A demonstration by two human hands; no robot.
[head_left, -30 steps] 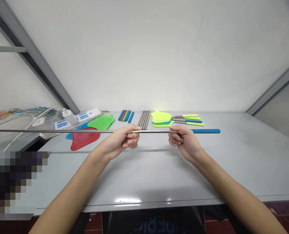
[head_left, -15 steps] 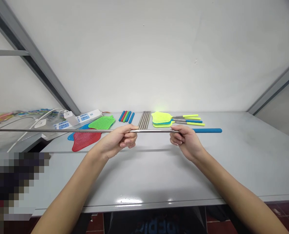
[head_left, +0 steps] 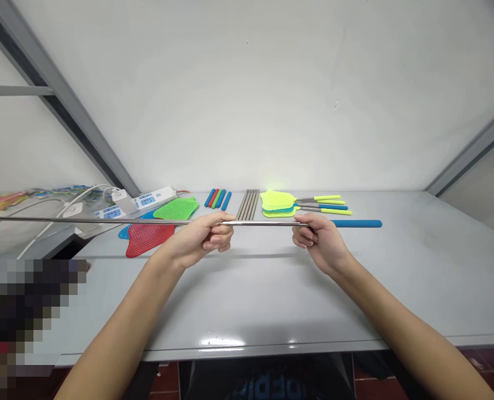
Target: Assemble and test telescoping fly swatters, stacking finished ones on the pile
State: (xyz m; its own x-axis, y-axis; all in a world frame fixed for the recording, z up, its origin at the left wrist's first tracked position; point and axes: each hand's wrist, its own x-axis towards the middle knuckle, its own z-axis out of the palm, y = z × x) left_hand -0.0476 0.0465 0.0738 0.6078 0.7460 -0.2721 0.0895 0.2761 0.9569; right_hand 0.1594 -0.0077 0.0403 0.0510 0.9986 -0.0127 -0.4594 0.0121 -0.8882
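A long metal telescopic rod with a blue foam handle lies level across my view, raised above the table. My left hand is closed around the rod, thumb along its top. A thinner section runs from that hand out past the left edge. My right hand is closed on the thicker section, just short of the blue handle. Behind the rod lie several short metal rods side by side. To their left are several coloured foam sleeves; to their right, fly swatters with yellow-green heads.
Loose swatter heads, a green one and a red one, lie left on the grey table. A white power strip with plugs and cables sits behind them. Plastic bags are at far left. A pixelated patch covers the lower left.
Both hands keep their hold on the rod. The gap between them has grown very slightly, and the whole view has shifted a little.
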